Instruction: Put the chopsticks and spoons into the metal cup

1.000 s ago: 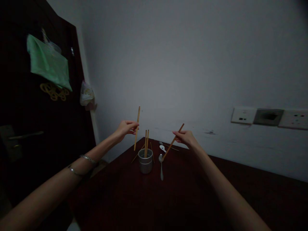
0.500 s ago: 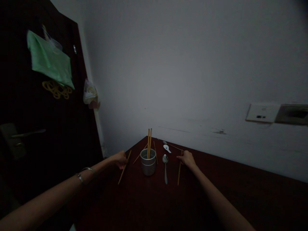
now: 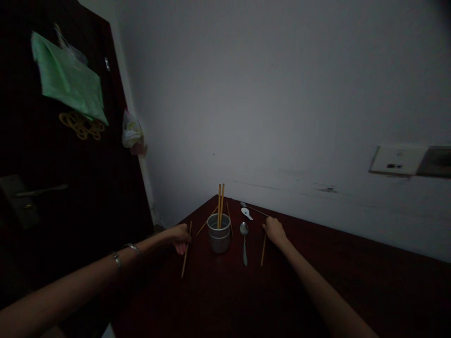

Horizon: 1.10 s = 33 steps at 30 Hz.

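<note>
My left hand (image 3: 181,237) is closed around a wooden chopstick (image 3: 185,260), left of a metal cup (image 3: 219,239). The lower end of that stick points toward me. Two chopsticks (image 3: 220,202) stand upright in the cup. On the right, my right hand (image 3: 275,230) has its fingers closed over the upper part of another chopstick (image 3: 263,251), whose lower part shows below them. Between the cup and this hand lies a metal spoon (image 3: 244,244). A white soup spoon (image 3: 246,213) rests farther back, beside a long thin-handled spoon (image 3: 256,210) that reaches toward my right hand.
Behind the cup, one loose chopstick (image 3: 207,220) lies to the left and another (image 3: 230,219) to the right. The dark red table (image 3: 225,300) narrows to a corner at the wall (image 3: 264,103). A dark door (image 3: 81,197) stands on the left.
The chopstick in my left hand has swung so that its near end lies farther right. My right hand now covers the top of its chopstick. The view has shifted slightly.
</note>
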Available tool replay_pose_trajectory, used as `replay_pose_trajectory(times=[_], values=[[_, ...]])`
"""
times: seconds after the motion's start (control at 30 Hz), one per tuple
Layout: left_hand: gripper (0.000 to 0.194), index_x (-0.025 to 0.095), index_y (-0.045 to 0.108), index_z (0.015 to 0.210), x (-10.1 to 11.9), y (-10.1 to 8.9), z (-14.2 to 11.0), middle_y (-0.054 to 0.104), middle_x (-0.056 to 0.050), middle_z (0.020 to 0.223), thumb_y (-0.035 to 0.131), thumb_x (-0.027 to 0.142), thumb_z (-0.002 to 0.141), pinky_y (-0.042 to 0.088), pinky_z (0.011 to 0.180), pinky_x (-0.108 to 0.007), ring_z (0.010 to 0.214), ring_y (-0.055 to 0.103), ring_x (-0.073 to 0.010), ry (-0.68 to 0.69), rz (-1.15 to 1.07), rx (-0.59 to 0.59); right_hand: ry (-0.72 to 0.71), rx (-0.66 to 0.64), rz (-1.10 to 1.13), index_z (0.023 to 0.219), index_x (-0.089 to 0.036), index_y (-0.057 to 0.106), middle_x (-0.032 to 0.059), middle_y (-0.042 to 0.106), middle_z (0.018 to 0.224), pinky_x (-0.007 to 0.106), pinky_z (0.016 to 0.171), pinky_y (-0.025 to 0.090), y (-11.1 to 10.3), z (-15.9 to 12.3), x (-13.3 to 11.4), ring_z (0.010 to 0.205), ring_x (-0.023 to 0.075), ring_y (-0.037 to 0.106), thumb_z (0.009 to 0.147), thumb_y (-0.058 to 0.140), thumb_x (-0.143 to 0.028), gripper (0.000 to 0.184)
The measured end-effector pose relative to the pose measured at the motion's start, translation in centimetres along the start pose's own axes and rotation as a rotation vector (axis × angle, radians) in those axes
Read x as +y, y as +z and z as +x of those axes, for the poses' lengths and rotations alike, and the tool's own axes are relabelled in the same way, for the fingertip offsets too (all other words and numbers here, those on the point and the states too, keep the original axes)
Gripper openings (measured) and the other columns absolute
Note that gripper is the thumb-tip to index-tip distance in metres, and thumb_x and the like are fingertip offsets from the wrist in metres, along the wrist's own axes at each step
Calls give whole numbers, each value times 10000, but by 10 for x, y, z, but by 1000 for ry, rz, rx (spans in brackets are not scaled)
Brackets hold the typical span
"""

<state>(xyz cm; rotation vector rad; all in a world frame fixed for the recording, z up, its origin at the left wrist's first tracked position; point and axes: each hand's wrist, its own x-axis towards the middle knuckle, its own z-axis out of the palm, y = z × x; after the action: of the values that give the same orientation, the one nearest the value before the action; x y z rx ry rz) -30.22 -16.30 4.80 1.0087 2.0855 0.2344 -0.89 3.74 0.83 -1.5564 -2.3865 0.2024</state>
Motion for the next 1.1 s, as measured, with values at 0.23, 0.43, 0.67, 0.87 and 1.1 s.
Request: replay_pose_trajectory(times=[0.23,0.43,0.67,0.87,1.1], values=[[223,123,529,512,-7,12,-13,566,-95,422,495,163,729,506,451,-304,456,604,-210,25,54,-35,6,-48,-20,959,-94,626,208,626,1031,319,771,462,-3,-11,0,959,269,624,859,446,-200,232],[198,81,584,827,-9,25,-21,573,-75,421,486,226,735,480,409,-302,458,606,-238,68,143,-21,3,-60,-39,957,-101,635,209,632,1014,334,746,468,-9,-20,6,939,276,629,844,467,-218,234],[226,128,609,892,24,-15,-42,679,-110,809,502,148,694,477,672,-272,797,643,-223,403,379,607,-82,57,35,939,-130,660,167,657,970,338,720,454,-44,-25,-19,907,274,627,824,461,-291,281],[344,92,584,1038,75,-34,-30,662,-108,927,506,247,741,453,686,-252,805,611,-177,649,7,610,-280,15,584,1047,-103,639,68,685,820,223,651,433,-68,-15,-87,741,153,621,770,542,-303,355],[233,79,644,813,101,-7,-1,605,-21,633,575,267,695,376,506,-195,556,517,-101,726,-320,448,-234,-34,778,984,-88,663,48,677,772,180,568,408,-59,16,-133,654,110,587,726,576,-264,324]])
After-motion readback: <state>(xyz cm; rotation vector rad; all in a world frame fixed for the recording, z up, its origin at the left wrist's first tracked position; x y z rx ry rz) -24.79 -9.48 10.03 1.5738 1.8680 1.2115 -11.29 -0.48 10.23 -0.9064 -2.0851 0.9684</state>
